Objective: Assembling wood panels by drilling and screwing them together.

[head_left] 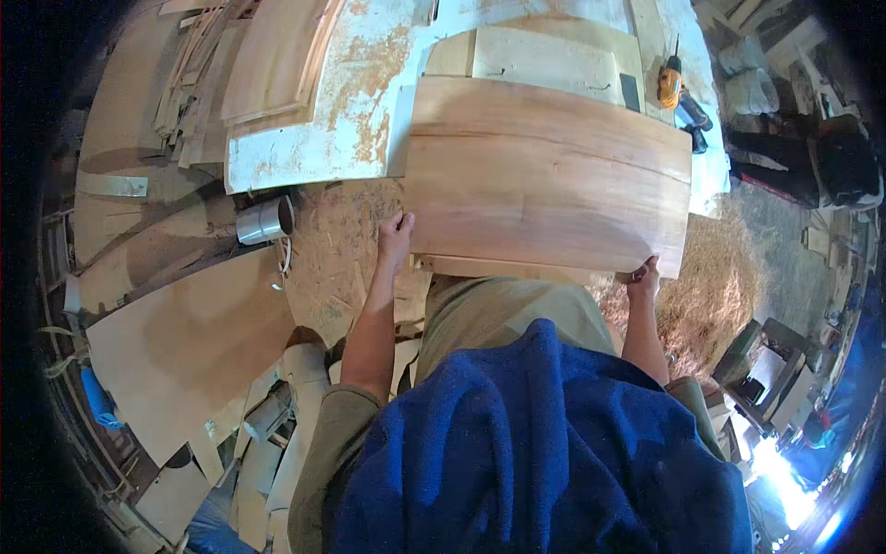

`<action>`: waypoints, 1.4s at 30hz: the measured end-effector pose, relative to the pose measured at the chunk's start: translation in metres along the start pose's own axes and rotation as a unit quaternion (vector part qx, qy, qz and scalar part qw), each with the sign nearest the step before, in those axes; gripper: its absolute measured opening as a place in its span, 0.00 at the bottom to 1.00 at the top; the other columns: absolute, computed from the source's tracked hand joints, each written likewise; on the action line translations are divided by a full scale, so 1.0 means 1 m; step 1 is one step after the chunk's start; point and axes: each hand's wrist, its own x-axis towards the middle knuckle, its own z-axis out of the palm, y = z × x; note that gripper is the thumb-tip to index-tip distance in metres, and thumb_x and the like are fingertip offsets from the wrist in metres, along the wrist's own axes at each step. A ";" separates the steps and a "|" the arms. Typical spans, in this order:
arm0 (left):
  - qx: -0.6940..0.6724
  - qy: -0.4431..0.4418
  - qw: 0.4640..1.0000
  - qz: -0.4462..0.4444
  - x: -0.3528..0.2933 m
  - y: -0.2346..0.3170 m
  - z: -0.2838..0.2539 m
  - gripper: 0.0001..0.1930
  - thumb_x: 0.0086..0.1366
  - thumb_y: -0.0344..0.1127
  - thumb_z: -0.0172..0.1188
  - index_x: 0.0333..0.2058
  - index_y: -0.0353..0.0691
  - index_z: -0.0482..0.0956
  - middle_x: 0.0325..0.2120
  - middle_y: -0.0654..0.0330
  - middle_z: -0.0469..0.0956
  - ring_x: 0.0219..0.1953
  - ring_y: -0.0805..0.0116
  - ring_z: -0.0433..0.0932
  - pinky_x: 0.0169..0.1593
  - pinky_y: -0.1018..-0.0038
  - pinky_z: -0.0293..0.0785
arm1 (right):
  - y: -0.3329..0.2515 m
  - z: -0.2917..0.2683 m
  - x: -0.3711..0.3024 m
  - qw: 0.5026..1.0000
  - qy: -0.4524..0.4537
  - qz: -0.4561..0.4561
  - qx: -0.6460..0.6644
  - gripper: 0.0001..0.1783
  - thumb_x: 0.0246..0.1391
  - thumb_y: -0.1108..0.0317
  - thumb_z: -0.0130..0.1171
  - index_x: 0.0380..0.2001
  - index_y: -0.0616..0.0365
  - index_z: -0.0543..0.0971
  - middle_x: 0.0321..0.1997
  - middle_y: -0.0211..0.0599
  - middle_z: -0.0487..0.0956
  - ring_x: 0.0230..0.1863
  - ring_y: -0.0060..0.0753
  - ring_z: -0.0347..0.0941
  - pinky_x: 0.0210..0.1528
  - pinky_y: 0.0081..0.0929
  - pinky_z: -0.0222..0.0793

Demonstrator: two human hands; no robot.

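Here: one curved plywood panel (544, 175), reddish-brown, lying on the paint-worn white workbench (369, 102). My left hand (395, 235) grips its near left corner, fingers closed on the edge; my right hand (644, 277) clasps the near right corner. Metal can (263, 220) beside the bench; yellow drill (671, 85) beyond the panel.

You wore an olive-green short-sleeved shirt, forearms bare behind your left hand (395, 233) and right hand (644, 277), blue fleece cloth draped below.
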 end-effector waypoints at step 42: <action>0.048 0.005 0.992 0.117 0.004 0.058 0.047 0.24 0.64 0.41 0.53 0.52 0.28 0.67 0.36 0.50 0.73 0.36 0.58 0.72 0.42 0.66 0.69 | -0.011 -0.040 -0.055 0.984 0.155 0.087 -0.017 0.28 0.58 0.36 0.37 0.47 0.43 0.72 0.39 0.27 0.78 0.30 0.25 0.68 0.23 0.27 0.62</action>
